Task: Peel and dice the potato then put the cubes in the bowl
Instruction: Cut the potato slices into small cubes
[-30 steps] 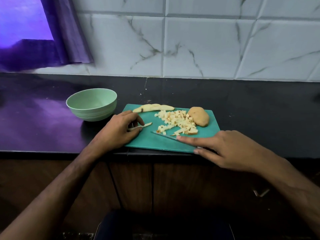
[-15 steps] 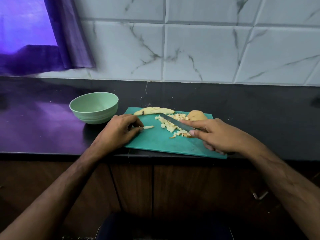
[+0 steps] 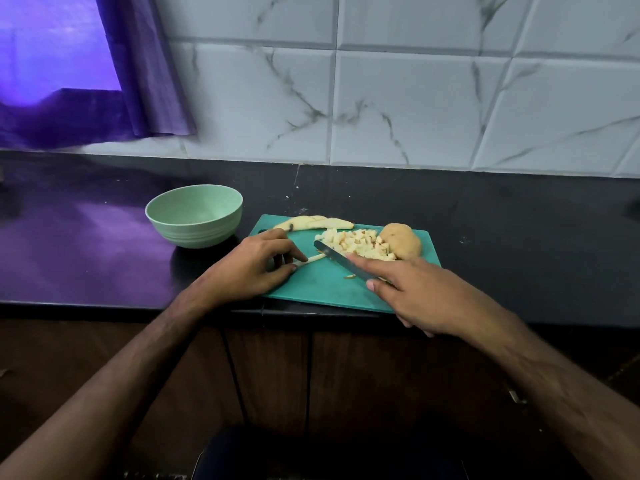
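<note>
Potato strip, pale thin stick [image 3: 311, 259] | long axis left-right; left hand [image 3: 256, 268] pinches its left end | right hand [image 3: 415, 296] grips steel knife [image 3: 341, 259], blade at its right end

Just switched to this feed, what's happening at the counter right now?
A person is dicing potato on a green cutting board. The right hand holds a knife, its blade beside a pile of cubes. The left hand pinches a potato strip lying on the board. An uncut potato piece sits behind the pile. The green bowl to the left looks empty.
</note>
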`<state>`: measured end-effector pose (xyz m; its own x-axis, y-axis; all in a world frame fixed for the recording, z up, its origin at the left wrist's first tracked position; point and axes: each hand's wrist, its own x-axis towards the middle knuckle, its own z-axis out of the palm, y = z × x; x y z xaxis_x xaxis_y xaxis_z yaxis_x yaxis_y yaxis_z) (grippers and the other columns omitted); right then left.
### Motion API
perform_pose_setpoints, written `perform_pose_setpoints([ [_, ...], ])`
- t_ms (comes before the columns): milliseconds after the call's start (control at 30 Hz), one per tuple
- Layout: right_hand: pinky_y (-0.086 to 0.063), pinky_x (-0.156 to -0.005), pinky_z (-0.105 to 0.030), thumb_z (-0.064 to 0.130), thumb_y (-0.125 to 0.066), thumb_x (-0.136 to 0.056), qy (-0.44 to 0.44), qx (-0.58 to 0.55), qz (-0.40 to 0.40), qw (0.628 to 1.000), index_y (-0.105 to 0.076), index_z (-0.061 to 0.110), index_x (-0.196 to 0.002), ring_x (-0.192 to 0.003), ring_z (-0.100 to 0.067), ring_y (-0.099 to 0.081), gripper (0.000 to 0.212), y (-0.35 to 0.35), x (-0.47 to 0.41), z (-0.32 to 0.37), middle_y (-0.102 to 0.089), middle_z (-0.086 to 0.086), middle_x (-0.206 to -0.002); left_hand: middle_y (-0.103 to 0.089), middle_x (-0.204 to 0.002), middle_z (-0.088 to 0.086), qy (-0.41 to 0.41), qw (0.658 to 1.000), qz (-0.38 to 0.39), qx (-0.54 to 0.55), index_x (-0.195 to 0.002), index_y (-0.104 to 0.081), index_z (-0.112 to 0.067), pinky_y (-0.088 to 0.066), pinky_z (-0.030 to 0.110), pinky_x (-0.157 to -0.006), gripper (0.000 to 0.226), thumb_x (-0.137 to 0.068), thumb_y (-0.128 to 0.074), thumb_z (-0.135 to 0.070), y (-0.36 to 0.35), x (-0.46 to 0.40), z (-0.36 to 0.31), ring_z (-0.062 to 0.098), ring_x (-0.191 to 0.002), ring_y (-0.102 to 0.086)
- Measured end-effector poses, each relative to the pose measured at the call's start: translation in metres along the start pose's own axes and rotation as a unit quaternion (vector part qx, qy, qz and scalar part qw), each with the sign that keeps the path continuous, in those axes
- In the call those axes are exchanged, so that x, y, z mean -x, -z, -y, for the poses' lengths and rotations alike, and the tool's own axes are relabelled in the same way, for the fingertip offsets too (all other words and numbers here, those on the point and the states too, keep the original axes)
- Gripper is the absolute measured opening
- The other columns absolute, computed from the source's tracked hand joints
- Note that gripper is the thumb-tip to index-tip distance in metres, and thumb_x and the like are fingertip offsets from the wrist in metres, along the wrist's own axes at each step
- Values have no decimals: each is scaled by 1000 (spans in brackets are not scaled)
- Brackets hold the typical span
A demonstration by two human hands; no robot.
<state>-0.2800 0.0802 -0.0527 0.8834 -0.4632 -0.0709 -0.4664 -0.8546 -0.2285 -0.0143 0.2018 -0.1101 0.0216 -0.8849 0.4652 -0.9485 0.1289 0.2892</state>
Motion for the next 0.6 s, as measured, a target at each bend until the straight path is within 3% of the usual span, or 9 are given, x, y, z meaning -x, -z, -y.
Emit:
perform_pose_setpoints([
  [100, -54, -66, -33, 43, -32, -110, 0, 44, -19, 999, -16, 59, -154, -54, -6, -52, 50, -7, 1, 7, -54, 9, -70, -58, -92, -5, 0, 1000, 6, 3, -109, -75, -19, -37, 6, -75, 19, -92, -68, -18, 0, 2, -2, 0, -83, -56],
  [267, -29, -54, -24, 41, -30, -110, -6, 62, -31, 998, -13, 58, -155, -62, -5, -40, 51, -14, 5, 9, -40, 13, -73, -59, -92, -4, 9, 1000, 18, 4, -108, -75, -18, -40, 11, -77, 24, -89, -62, -23, 2, 3, -5, 6, -85, -57],
  [400, -34, -55, -25, 42, -30, -110, -9, 64, -19, 998, -13, 59, -154, -62, -5, -44, 50, -8, 12, 6, -45, 11, -73, -58, -93, -3, 14, 999, 30, 13, -110, -74, -17, -38, 10, -78, 28, -86, -60, -19, 4, 4, -6, 4, -86, -55],
  [500, -43, -58, -26, 43, -29, -110, -23, 69, -63, 995, -12, 57, -155, -63, -7, -49, 50, -10, 13, 4, -50, 9, -72, -56, -96, -1, 16, 998, 52, 20, -114, -73, -16, -39, 10, -79, 37, -80, -57, -13, 6, 5, -5, 5, -88, -54],
  [600, -33, -53, -24, 42, -30, -110, -10, 55, -62, 996, -12, 58, -155, -58, -5, -43, 51, -17, 15, 9, -43, 11, -68, -54, -99, -4, 23, 997, 67, 26, -118, -71, -18, -40, 10, -80, 42, -80, -57, -13, 8, 7, -4, 8, -91, -55],
])
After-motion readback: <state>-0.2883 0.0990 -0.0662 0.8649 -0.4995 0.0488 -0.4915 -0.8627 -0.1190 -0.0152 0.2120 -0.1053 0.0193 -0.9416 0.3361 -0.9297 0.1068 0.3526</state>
